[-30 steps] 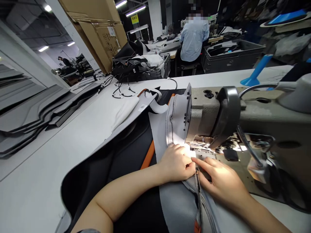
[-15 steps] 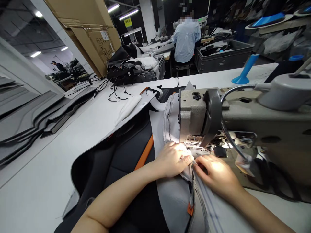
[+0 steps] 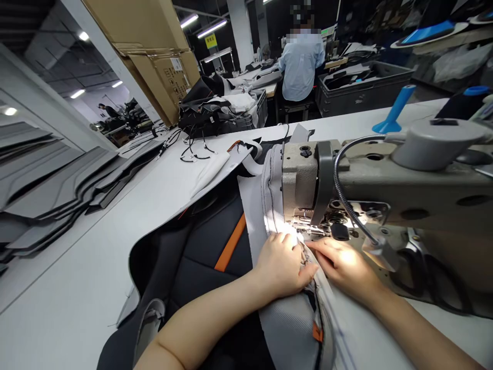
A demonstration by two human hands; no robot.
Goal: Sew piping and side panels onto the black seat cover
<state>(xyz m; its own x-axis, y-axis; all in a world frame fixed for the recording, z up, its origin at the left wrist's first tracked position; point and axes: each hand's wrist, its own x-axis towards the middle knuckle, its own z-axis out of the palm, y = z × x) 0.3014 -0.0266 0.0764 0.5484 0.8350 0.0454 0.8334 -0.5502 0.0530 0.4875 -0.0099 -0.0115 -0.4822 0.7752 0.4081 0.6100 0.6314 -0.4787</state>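
Observation:
A beige sewing machine [image 3: 346, 180] stands at the right, its lamp lighting the needle area. Under its head runs the grey seam edge [image 3: 272, 190] of a black cover [image 3: 208, 241] with an orange stripe [image 3: 231, 241]. My left hand [image 3: 283, 264] presses on the grey fabric just in front of the needle area, fingers bent over the seam and thumb pointing right. Close to its right, my right hand [image 3: 344, 262] pinches the edge of the seam, fingertips by the machine's foot. An orange tab [image 3: 318, 332] shows on the seam below the hands.
Stacked grey panels [image 3: 57, 180] lie at the left. Black-handled scissors [image 3: 427, 267] rest against the machine. A blue cone [image 3: 395, 110] stands behind it. Further back are cardboard [image 3: 162, 67], a grey crate [image 3: 362, 90] and a seated person in a light blue shirt [image 3: 301, 64].
My left hand has shifted slightly right and down, its thumb now spread from the fingers. My right hand's fingers reach straighter toward the seam. The view has turned a little.

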